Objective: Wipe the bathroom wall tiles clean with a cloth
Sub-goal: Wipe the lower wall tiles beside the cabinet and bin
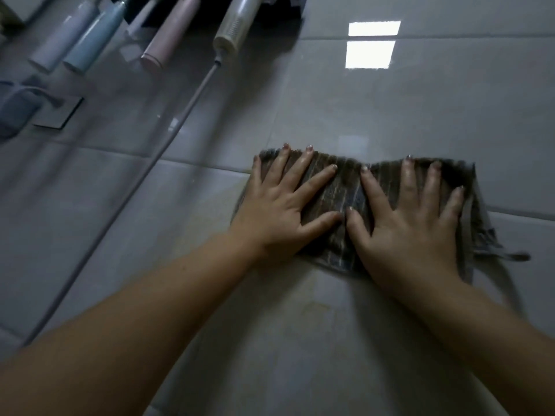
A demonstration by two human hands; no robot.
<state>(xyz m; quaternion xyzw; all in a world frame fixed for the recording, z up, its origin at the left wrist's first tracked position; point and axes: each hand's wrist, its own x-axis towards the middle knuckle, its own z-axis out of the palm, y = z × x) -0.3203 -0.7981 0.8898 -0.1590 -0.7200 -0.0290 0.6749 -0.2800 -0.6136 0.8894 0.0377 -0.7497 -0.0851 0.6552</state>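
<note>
Grey striped cloth (pixel 348 193) is pressed flat against the glossy tiles (pixel 390 115) right of centre, under both hands: left hand (pixel 279 205) and right hand (pixel 405 217), fingers spread, thumbs almost touching. Soft, limp fabric is judged; firm palm pressure is advised on slippery tile.

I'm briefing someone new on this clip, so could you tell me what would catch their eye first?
First, the two hands, left and right, pressed flat side by side on a dark striped cloth against the glossy grey tiles, right of centre. Next, a bright window reflection on the tiles at upper right. At upper left, a row of toothbrush handles hangs on the wall.
</note>
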